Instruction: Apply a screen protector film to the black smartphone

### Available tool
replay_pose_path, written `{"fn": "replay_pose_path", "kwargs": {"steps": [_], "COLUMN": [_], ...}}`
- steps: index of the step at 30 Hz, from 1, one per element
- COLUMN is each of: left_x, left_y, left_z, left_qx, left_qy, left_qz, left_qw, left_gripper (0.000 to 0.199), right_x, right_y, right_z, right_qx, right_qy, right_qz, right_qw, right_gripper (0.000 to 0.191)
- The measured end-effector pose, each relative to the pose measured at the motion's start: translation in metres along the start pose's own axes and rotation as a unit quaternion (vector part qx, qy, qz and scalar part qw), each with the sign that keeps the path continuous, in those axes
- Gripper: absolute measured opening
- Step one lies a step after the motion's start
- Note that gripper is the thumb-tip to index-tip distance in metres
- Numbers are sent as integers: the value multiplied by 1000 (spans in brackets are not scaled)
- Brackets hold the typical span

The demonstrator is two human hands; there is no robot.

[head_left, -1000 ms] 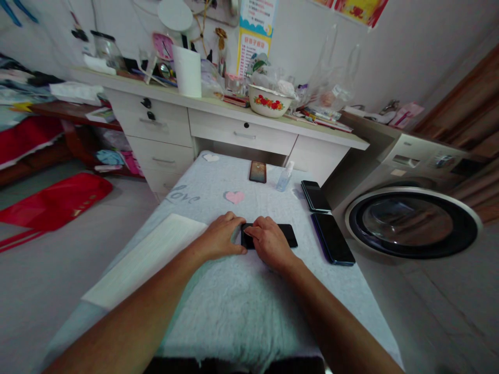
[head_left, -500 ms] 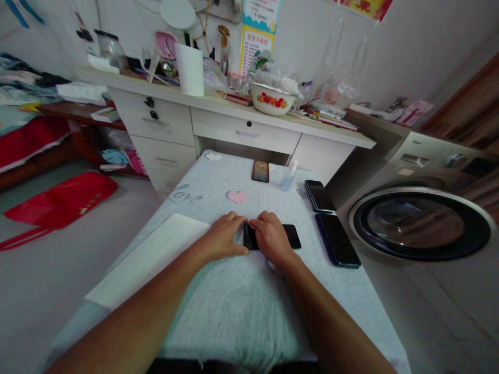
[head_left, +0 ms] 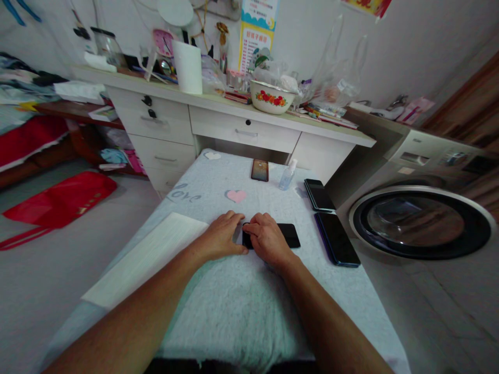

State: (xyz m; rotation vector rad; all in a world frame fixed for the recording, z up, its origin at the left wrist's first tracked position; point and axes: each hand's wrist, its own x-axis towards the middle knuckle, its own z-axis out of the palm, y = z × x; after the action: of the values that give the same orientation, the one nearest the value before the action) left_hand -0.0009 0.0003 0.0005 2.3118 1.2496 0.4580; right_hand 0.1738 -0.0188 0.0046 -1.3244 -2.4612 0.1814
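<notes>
A black phone [head_left: 289, 236] lies flat on the pale cloth of the table [head_left: 234, 311], its long side running left to right. My left hand [head_left: 225, 236] rests at the phone's left end, thumb and fingers apart around that end. Over the left part of the phone is my right hand [head_left: 267, 236], its fingers bent together near the top left corner; whatever they may pinch is too small to make out. Left of my hands lies a long whitish sheet [head_left: 148, 259].
At the right edge lie a dark phone [head_left: 337, 240] and stacked phones [head_left: 319, 195]. Farther back are a brown-screened phone [head_left: 259, 170] and a clear spray bottle [head_left: 287, 175]. A white desk [head_left: 218, 124] stands behind, a washing machine [head_left: 421, 208] at right.
My right hand has shifted slightly left on the phone, its fingertips now nearer the left end. My left hand stays almost where it was.
</notes>
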Motion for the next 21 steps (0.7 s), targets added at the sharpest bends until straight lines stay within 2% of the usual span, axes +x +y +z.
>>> {"fn": "replay_pose_path", "kwargs": {"steps": [10, 21], "left_x": [0, 0], "left_y": [-2, -2], "left_z": [1, -1], "left_qx": [-1, -6], "left_qy": [10, 1], "left_qz": [19, 21], "left_qw": [1000, 1000], "left_gripper": [66, 63], "right_x": [8, 2], "right_y": [1, 2], "right_z": [6, 0], "right_qx": [-32, 26], "right_qy": [27, 8], "right_qz": [55, 3], "right_qw": [998, 1000], "right_gripper": [31, 30]}}
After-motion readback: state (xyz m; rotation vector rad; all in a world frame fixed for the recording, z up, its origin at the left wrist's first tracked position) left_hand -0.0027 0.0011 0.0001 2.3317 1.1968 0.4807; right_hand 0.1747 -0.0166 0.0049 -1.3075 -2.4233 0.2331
